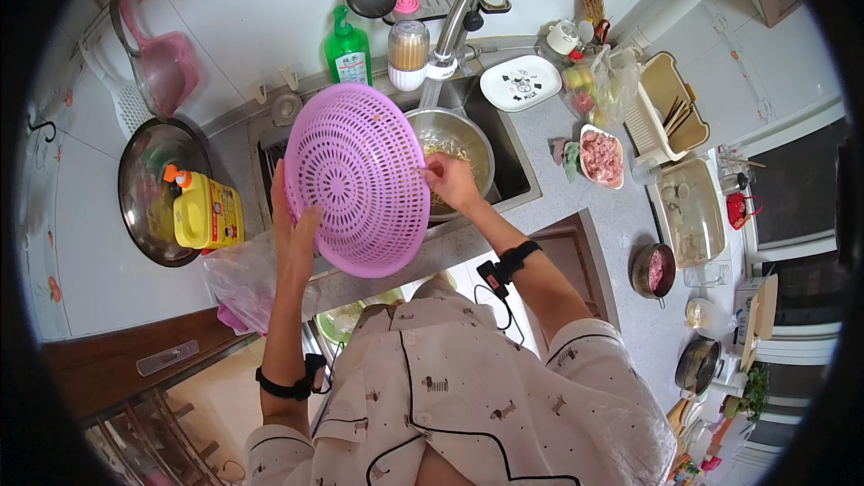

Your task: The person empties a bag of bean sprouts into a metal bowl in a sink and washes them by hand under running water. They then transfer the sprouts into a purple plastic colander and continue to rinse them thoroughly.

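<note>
My left hand (295,236) grips the near left rim of a pink plastic colander (364,182), which is tipped with its perforated underside towards me. At its right side my right hand (451,179) has thumb and fingertips pinched against the colander wall. Whether a small scrap is between those fingertips is too small to tell. Below and behind, a metal bowl (480,142) sits in the stainless steel sink (516,172), holding water and thin pale strands that resemble bean sprouts (442,146). Water runs from the curved faucet (451,20) into the bowl, and the colander hides its left part.
Behind the sink stand a green pump bottle (347,54) and a toothpick holder (408,54). A white plate (521,84) lies on the sink's right edge. Further right are raw minced meat (602,158) and a small pot (653,271). A yellow jug (206,209) is at left.
</note>
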`<state>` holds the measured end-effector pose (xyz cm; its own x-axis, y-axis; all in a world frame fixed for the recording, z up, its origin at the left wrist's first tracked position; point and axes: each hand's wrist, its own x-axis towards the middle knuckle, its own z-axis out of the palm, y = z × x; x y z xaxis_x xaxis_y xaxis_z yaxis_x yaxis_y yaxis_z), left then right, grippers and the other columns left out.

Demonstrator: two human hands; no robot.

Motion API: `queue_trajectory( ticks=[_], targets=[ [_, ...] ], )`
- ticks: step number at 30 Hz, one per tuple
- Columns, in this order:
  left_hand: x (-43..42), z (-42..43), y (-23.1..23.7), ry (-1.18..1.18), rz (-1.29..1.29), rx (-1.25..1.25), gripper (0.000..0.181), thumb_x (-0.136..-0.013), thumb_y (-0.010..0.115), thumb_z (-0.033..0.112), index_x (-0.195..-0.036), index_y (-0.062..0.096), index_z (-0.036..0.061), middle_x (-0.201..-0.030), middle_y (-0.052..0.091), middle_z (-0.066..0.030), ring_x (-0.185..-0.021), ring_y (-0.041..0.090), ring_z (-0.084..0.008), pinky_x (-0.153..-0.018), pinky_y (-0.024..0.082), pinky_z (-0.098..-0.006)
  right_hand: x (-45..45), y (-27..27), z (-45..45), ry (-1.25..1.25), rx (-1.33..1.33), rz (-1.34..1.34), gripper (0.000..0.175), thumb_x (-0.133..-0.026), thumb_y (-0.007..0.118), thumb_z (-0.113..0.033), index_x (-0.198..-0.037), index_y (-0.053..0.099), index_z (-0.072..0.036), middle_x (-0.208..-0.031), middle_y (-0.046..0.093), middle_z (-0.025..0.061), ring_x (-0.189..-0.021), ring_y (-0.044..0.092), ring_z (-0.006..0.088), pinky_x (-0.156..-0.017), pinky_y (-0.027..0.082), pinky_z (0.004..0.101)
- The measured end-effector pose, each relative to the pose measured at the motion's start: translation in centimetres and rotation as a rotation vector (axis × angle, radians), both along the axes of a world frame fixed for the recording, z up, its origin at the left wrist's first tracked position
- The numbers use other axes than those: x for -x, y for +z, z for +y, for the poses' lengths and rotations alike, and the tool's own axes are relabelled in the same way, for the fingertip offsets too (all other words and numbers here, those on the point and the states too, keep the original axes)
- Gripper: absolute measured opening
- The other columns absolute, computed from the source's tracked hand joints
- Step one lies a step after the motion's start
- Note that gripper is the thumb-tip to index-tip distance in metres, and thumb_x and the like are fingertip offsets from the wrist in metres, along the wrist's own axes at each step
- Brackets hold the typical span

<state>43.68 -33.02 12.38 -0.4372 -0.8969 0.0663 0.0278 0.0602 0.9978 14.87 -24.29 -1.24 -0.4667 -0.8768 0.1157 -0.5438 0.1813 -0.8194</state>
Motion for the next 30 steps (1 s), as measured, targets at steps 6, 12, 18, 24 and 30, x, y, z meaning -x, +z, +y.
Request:
queue_trajectory(
  ticks=[6,12,18,24,30],
  targets=[
    [-0.7,-0.2,-0.5,0.007,0.024,-0.036,0.084,-0.082,0.059,0.02,-0.156,0.023,0.0044,-0.15,0.04,-0.0174,-0.134,0.044,-0.0291,-0.113,0.034,-0.0403,0.2,0.4,0.7,-0.001,0.07,-0.049,0.01,-0.087,0.071,-0.008,-0.091,0.068,0.001,-0.079,0.07,0.0138,-0.064,0.064,0.0203,-0.064,0.052,0.0333],
    [-1.7,0.2,-0.7,0.039,0.016,-0.048,0.083,-0.082,0.057,0.02,-0.156,0.022,0.0052,-0.15,0.04,-0.0174,-0.135,0.043,-0.029,-0.114,0.033,-0.0404,1.4,2.0,0.6,-0.028,0.179,-0.17,0.006,-0.088,0.071,-0.004,-0.092,0.07,0.0,-0.077,0.069,0.0089,-0.067,0.061,0.01,-0.063,0.051,0.0274],
    [-2.3,0.2,-0.5,0.028,0.011,-0.072,0.082,-0.081,0.057,0.023,-0.156,0.025,0.0086,-0.148,0.041,-0.0156,-0.133,0.043,-0.028,-0.113,0.034,-0.04,3.8,-2.1,0.7,-0.152,0.037,0.496,0.017,-0.084,0.068,-0.003,-0.101,0.071,-0.002,-0.087,0.071,0.0167,-0.076,0.068,0.0268,-0.073,0.055,0.0337],
    [-3.2,0.7,-0.9,0.023,0.036,-0.154,0.082,-0.08,0.058,0.024,-0.154,0.027,0.0075,-0.147,0.042,-0.0144,-0.134,0.043,-0.0274,-0.113,0.034,-0.0405,-3.8,2.8,-5.4,0.226,0.383,0.216,0.017,-0.078,0.065,-0.001,-0.095,0.069,-0.003,-0.09,0.066,0.0221,-0.085,0.066,0.0394,-0.078,0.053,0.0463],
    [-3.6,1.8,0.3,-0.047,0.032,-0.063,0.087,-0.078,0.061,0.026,-0.155,0.026,0.0065,-0.149,0.04,-0.0138,-0.136,0.042,-0.0271,-0.114,0.033,-0.0409,-5.3,1.7,-8.0,0.173,0.189,0.282,0.008,-0.082,0.065,-0.008,-0.085,0.064,-0.001,-0.089,0.065,0.0219,-0.084,0.064,0.0412,-0.079,0.053,0.0491]
  ],
)
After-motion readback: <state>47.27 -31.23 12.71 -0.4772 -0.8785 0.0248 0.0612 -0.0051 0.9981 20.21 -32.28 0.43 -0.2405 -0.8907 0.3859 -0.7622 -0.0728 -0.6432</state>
